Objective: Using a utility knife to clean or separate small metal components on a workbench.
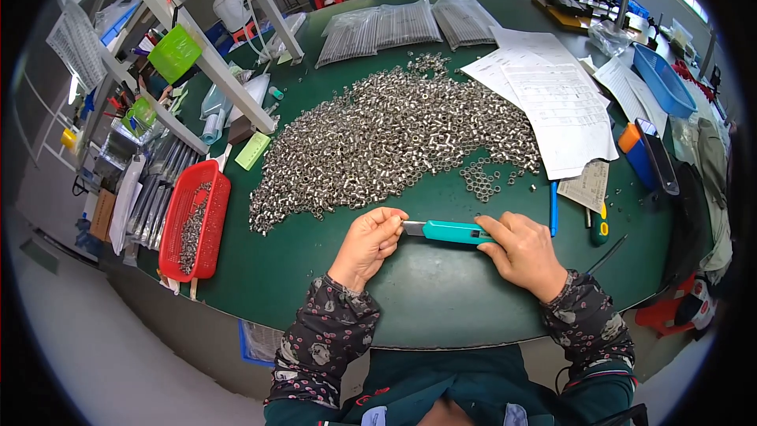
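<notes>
Largest of all before us is the green table [441, 300], its top running from our body to the far side of the room. On its middle spreads a wide, low pile of small metal rings [394, 138]. Behind the pile lie clear bags of thin tubes [382, 31], and at its right edge overlap several printed white sheets [552, 102]. To our left stands a red basket [218, 225] with more small metal pieces inside; far to the right sits a blue tray [661, 83]. Our right hand [523, 252] is closed around a teal utility knife [449, 232], which lies level between our two hands, just above the near part of the table. Our left hand [367, 244] is curled, thumb and forefinger pinched narrow at the metal front end of the knife; whatever sits between those fingertips is too small for us to tell. Beyond the right hand lies a slim blue pen [553, 209], and near it a few stray rings [479, 181] form a loose patch
</notes>
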Demonstrator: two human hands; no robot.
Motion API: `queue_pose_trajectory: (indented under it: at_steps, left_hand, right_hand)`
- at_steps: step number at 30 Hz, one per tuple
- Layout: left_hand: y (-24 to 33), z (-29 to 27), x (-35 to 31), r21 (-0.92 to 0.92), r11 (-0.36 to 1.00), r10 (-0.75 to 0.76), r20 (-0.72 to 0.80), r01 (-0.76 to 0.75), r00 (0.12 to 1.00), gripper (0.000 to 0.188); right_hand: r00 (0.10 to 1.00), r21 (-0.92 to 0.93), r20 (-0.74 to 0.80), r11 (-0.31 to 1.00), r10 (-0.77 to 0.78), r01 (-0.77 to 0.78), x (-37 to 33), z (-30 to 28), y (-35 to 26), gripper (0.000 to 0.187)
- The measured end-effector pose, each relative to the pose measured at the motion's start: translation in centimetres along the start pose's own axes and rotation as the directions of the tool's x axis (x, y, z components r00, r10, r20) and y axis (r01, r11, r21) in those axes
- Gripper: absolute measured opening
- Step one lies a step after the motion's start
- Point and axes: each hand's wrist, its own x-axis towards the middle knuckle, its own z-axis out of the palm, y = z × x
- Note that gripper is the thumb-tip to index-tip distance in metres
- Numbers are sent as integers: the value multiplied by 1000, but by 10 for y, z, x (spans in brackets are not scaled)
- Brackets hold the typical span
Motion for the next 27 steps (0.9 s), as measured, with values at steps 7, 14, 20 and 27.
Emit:
queue_pose_trajectory:
  at_steps: [7,14,20,27]
  left_hand:
    - [-1,-3,1,-1,1000,-27,7,27,1000,13]
    - [-1,-3,0,-8,1000,-27,-4,27,1000,14]
    - [0,2,0,-21,1000,-17,0,17,1000,14]
    - [-4,2,0,-9,1000,20,-48,-20,999,16]
  right_hand:
    - [997,-83,-40,995,-68,64,1,-1,0,36]
    - [993,-137,-52,985,-108,100,2,0,0,37]
    - [991,-161,-59,981,-119,109,1,0,-1,39]
    - [994,-79,-39,992,-97,94,1,0,-1,37]
